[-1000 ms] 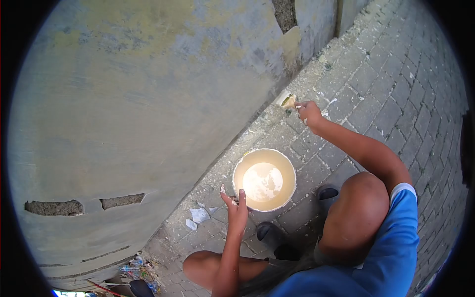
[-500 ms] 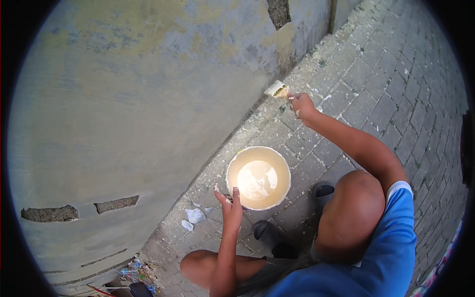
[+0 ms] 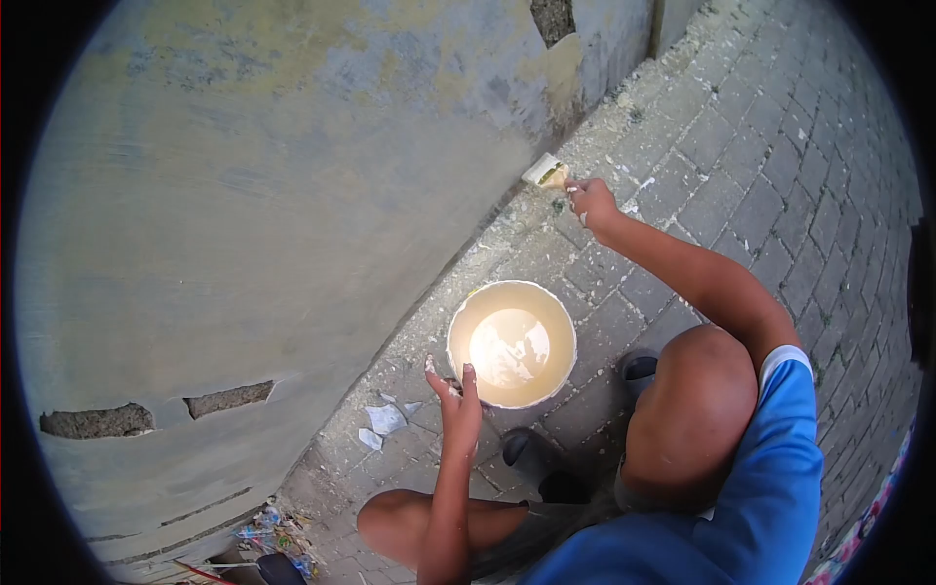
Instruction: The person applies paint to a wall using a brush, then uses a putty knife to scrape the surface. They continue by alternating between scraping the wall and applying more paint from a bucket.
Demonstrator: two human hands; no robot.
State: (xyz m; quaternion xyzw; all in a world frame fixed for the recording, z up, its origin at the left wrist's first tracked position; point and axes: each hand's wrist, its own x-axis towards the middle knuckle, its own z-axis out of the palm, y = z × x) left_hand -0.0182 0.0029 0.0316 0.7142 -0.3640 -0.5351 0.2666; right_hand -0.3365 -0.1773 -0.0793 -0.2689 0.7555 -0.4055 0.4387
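Torn paper scraps [image 3: 382,423] on brick paving [image 3: 770,166]; litter [image 3: 273,534] (colourful) at cracked wall [image 3: 244,195] foot.

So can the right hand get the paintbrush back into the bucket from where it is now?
Probably yes. The right hand holds the paintbrush at the foot of the wall; the open bucket sits between both hands, and only bare paving lies between.

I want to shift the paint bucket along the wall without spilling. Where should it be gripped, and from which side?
Probably by the rim on the side away from the wall. The bucket stands upright and open, holding pale liquid that looks fairly high, and no handle shows. The left hand is already at the near rim, while the right hand holds the brush. Lift level.
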